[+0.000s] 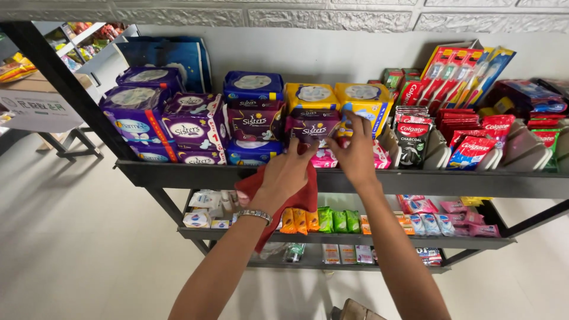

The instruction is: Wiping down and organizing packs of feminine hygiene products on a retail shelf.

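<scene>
I am seeing my left hand [288, 172] clutching a crumpled red cloth [284, 198] at the black metal shelf's [237, 176] front edge, while my right hand [355, 151] is pinching a dark purple plastic pad packet [311, 125] just behind that edge.

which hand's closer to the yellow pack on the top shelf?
Right. The right hand has its fingertips up against the yellow pack; the left hand, holding a red cloth, sits lower and to the left of it.
</scene>
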